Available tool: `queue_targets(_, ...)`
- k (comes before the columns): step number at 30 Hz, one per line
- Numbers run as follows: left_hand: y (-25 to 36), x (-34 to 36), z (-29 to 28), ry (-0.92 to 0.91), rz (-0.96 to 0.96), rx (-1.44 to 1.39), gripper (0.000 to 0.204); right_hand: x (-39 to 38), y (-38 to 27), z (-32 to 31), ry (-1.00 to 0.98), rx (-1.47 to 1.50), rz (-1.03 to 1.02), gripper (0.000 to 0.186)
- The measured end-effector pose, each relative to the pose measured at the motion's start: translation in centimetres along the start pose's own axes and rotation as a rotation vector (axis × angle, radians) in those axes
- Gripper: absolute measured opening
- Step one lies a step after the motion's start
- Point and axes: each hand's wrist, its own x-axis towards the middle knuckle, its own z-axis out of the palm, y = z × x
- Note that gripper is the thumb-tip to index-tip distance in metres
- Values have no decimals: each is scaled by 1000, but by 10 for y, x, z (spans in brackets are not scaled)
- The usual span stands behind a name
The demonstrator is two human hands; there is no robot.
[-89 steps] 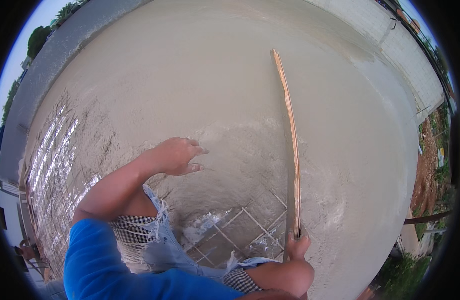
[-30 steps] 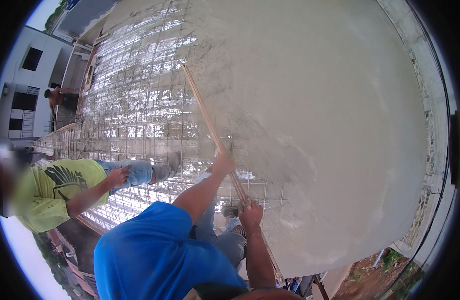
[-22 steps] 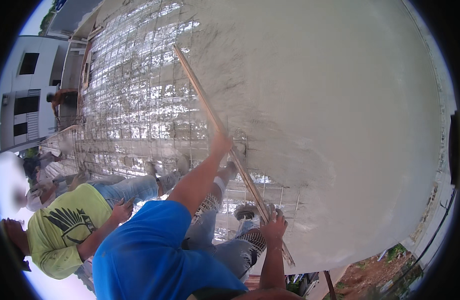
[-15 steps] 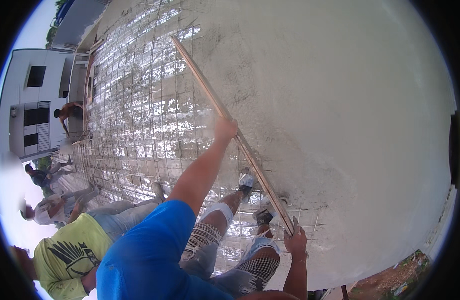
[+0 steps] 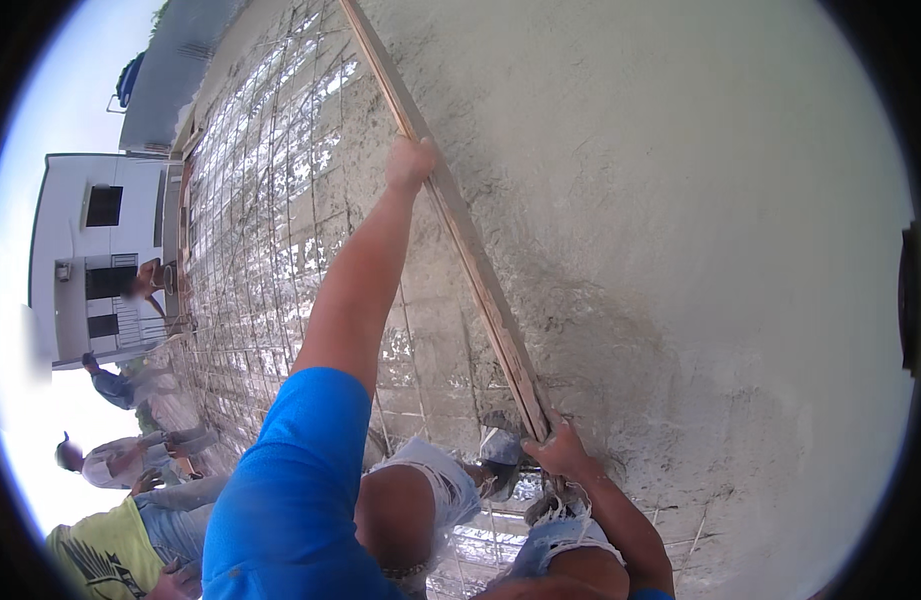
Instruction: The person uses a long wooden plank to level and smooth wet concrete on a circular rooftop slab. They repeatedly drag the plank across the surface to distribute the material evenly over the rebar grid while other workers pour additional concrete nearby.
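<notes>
A long straight wooden board slants across the wet concrete, its upper end running out of the top of the picture. My left hand is wrapped round it on the upper stretch, the arm reaching out in a blue sleeve. Close to my feet, my right hand grips the board's near end. Smooth grey concrete spreads to the right of the board. To its left, a grid of steel reinforcing bars shows over shiny, splashed sheeting. Rough, ridged concrete lies along the board's right edge.
My legs in torn jeans and muddy shoes stand among the bars. At lower left is a person in a yellow-green shirt; several other people stand farther off. A white building rises beyond the bars.
The board and both hands have shifted up in the picture and slightly left. My body leans lower and my knees are more bent. Both hands keep their hold on the board.
</notes>
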Motion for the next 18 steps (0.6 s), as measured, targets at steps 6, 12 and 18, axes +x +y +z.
queue_targets(6, -6, 55, 33, -78, 146, 108, 54, 140, -33, 9, 137, 106, -269, 96)
queue_targets(12, -60, 66, 10, 7, 232, 375, 49, 158, -100, 30, 74, 237, -304, 94)
queue_targets(18, 34, -14, 70, -23, 105, 154, 56, 129, -44, 5, 263, 257, -329, 86)
